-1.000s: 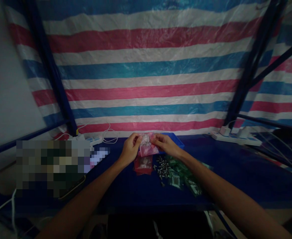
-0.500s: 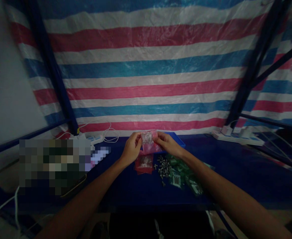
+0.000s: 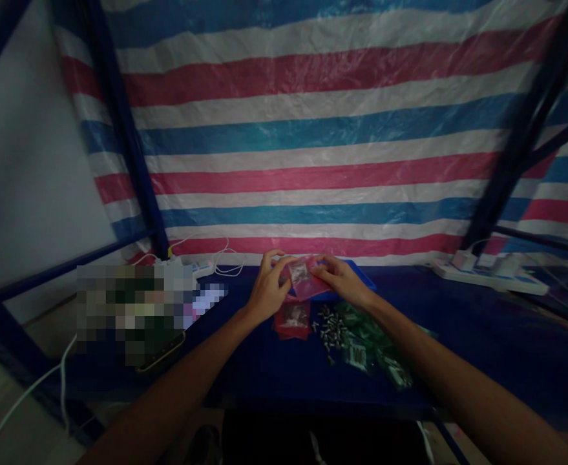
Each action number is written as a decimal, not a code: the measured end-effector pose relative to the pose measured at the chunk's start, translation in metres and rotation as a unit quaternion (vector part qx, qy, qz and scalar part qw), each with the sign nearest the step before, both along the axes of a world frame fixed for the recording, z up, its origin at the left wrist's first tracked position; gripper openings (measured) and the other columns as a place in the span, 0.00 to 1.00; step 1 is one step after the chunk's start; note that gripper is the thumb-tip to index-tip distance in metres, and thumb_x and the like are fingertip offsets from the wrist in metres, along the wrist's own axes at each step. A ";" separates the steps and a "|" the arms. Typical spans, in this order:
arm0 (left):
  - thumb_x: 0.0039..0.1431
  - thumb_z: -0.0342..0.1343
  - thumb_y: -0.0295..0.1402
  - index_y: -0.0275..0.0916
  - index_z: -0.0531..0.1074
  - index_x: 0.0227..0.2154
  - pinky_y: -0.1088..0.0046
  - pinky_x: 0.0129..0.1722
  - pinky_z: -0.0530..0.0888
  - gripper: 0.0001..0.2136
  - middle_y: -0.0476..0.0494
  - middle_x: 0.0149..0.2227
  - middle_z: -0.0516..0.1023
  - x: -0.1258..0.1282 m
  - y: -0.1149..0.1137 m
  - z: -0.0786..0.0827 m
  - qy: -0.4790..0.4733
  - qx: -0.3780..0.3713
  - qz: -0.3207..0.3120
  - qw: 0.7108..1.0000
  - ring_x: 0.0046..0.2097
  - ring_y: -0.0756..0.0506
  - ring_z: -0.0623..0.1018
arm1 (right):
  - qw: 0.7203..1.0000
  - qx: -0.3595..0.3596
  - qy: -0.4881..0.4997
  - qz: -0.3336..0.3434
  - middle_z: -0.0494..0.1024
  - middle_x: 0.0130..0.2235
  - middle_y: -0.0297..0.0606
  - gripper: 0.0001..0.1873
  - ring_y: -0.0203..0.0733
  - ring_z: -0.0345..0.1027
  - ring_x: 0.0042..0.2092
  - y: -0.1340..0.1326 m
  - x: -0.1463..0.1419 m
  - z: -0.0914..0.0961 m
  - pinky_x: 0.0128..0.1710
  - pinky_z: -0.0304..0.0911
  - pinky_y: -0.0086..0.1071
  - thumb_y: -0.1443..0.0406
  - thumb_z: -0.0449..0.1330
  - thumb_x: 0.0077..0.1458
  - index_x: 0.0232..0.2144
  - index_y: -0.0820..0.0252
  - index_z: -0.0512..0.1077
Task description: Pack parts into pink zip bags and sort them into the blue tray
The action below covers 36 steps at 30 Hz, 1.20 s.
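A small pink plastic bag (image 3: 303, 284) with a whitish, unreadable content is held up between my two hands. My left hand (image 3: 268, 287) grips its left edge between thumb and fingers, with the forefinger arched over the top. On the other side, my right hand (image 3: 342, 281) pinches the upper right part. Just below lies a stack of similar pink bags (image 3: 292, 320) on the blue table. Loose metal screws (image 3: 332, 328) are heaped to the right of that stack. Green plastic bags (image 3: 358, 352) holding small metal parts lie beside the screws, partly under my right forearm.
Behind my hands a blue tray (image 3: 362, 276) is partly hidden. White power strips (image 3: 492, 278) with cables stand at the back right and back left. A pixelated area covers the table's left side. Blue metal posts (image 3: 128, 148) frame a striped tarp (image 3: 313, 148).
The view has turned slightly left, shifting everything rightward. My left fingers have lifted and spread somewhat along the bag's edge, and the bag is now tilted.
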State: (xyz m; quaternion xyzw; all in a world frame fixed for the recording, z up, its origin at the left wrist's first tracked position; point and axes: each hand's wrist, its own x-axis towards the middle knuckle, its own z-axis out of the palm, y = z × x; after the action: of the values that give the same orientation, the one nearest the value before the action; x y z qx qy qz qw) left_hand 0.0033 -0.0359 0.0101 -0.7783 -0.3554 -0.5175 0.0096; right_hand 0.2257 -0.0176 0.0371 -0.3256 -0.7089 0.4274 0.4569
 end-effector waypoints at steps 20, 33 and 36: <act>0.69 0.59 0.40 0.39 0.69 0.39 0.73 0.30 0.63 0.10 0.53 0.28 0.71 0.004 0.004 -0.003 -0.063 -0.129 -0.019 0.989 0.29 0.49 0.70 | 0.999 0.012 -0.030 -0.029 0.66 0.23 0.29 0.18 0.34 0.52 0.23 -0.002 -0.001 0.002 0.22 0.46 0.32 0.48 0.65 0.57 0.33 0.57 0.74; 0.70 0.57 0.40 0.38 0.72 0.38 0.71 0.37 0.68 0.10 0.48 0.34 0.75 0.008 0.000 -0.001 -0.050 -0.116 -0.030 0.992 0.35 0.47 0.73 | 0.998 0.040 -0.025 -0.030 0.63 0.24 0.29 0.21 0.36 0.53 0.26 0.004 -0.001 -0.005 0.24 0.47 0.32 0.45 0.66 0.57 0.32 0.54 0.70; 0.70 0.57 0.38 0.38 0.72 0.36 0.70 0.40 0.70 0.09 0.45 0.38 0.73 0.008 -0.001 0.002 -0.028 -0.069 -0.023 0.997 0.39 0.46 0.73 | 0.999 0.040 -0.016 -0.026 0.64 0.26 0.30 0.21 0.36 0.53 0.26 0.001 -0.002 -0.004 0.24 0.46 0.32 0.45 0.66 0.57 0.33 0.54 0.69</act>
State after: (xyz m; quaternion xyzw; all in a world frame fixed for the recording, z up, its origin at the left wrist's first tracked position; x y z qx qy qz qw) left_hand 0.0108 -0.0367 0.0118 -0.7700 -0.3726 -0.5137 -0.0660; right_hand 0.2239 -0.0164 0.0335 -0.3323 -0.7241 0.3817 0.4687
